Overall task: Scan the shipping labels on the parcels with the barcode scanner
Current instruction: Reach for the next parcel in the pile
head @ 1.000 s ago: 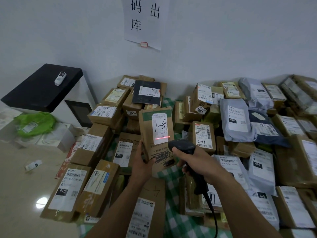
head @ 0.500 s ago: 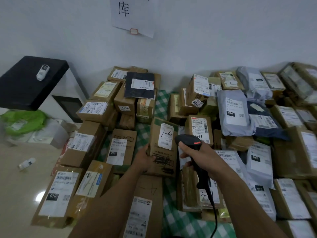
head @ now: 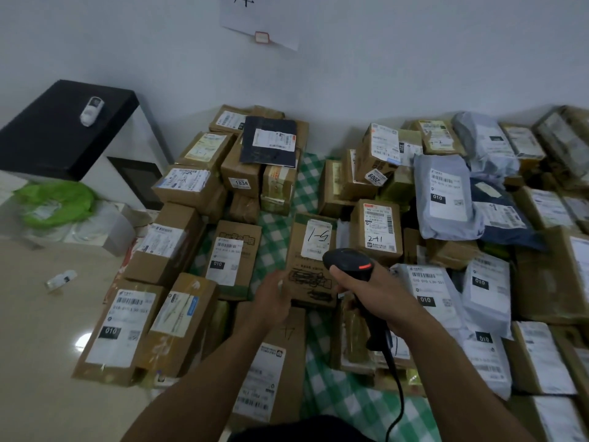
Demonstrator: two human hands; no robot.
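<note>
Right hand (head: 377, 290) grips the scanner (head: 348, 262) at centre frame. Blurred left hand (head: 273, 299) sits at the left edge of the box (head: 302, 275), grip unclear. Bare floor (head: 47, 346) lies lower left.

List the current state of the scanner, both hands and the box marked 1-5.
right hand: grips the barcode scanner by its handle.
barcode scanner: no red beam visible.
box marked 1-5: lying label-up on the pile.
left hand: at that box's left edge; blurred, grip unclear.

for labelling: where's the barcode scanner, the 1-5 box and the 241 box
barcode scanner (head: 345, 260): head view, on its black head.
1-5 box (head: 315, 239): head view, on its white label.
241 box (head: 381, 228): head view, on its white label.
</note>
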